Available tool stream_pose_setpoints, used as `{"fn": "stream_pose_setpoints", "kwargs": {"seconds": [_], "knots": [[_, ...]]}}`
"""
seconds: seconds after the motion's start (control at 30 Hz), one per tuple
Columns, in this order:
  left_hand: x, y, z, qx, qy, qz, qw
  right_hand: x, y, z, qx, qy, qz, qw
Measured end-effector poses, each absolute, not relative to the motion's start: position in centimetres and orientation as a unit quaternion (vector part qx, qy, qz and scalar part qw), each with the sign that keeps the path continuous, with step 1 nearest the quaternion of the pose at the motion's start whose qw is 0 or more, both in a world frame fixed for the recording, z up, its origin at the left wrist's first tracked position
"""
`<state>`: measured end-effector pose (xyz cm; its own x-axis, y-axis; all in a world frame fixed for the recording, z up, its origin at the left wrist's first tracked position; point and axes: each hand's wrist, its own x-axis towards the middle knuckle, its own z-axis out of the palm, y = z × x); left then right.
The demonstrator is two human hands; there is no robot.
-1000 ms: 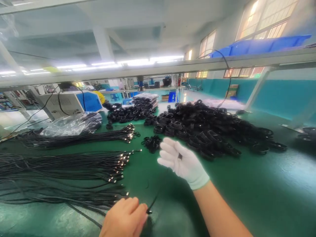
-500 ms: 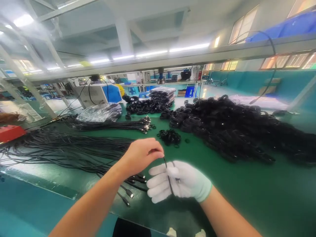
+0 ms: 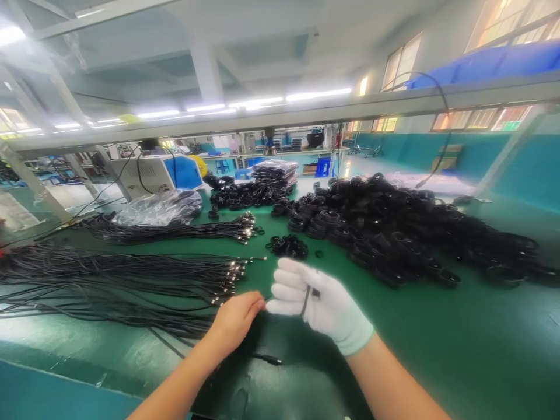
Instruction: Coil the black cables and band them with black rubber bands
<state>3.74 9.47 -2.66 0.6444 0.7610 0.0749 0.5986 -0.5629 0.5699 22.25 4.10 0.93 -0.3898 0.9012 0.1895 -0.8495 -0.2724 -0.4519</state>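
My right hand (image 3: 324, 306), in a white glove, has its palm turned up and fingers curled. A short stretch of black cable (image 3: 305, 301) crosses its palm, with a small dark connector (image 3: 315, 293) beside it. My bare left hand (image 3: 240, 319) is pinched close to the gloved little finger; the bit of cable in its fingertips is mostly hidden. Below the hands, a loose cable plug (image 3: 269, 359) lies on the green mat. Left of them spreads a bundle of straight black cables (image 3: 131, 280) with metal-tipped ends.
Behind my hands sits a small heap of black rings (image 3: 287, 247). A large pile of coiled cables (image 3: 385, 227) covers the right side. Further back are a second cable bundle (image 3: 184, 229), clear plastic bags (image 3: 160, 207) and a blue-and-white machine (image 3: 157, 174). A shelf beam (image 3: 262, 119) runs overhead.
My left hand has come down from above the gloved palm to beside its little finger. The right fingers have curled and risen slightly. The view has shifted right.
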Motion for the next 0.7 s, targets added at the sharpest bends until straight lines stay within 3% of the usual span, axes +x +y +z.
{"fn": "stream_pose_setpoints", "kwargs": {"seconds": [0.13,0.3,0.37,0.57,0.63,0.7], "knots": [[3.2,4.4,-2.0,0.914,0.391,0.055,0.094,22.7,4.6,0.3,-0.129,-0.268,0.746,0.595],[3.3,4.4,4.4,0.953,0.272,0.127,-0.030,20.8,3.7,-1.9,-0.133,-0.347,0.805,0.463],[3.1,6.4,6.3,0.953,0.260,0.151,0.017,19.8,3.1,-2.3,-0.108,-0.357,0.838,0.399],[3.2,10.1,4.5,0.860,0.274,0.186,0.388,18.3,2.5,-2.1,-0.089,-0.322,0.879,0.341],[3.0,10.3,2.4,0.834,0.293,0.195,0.425,18.4,2.6,-1.8,-0.081,-0.314,0.873,0.365],[2.4,10.5,0.5,0.840,0.331,0.189,0.387,18.8,2.8,-1.3,-0.069,-0.303,0.862,0.401]]}}
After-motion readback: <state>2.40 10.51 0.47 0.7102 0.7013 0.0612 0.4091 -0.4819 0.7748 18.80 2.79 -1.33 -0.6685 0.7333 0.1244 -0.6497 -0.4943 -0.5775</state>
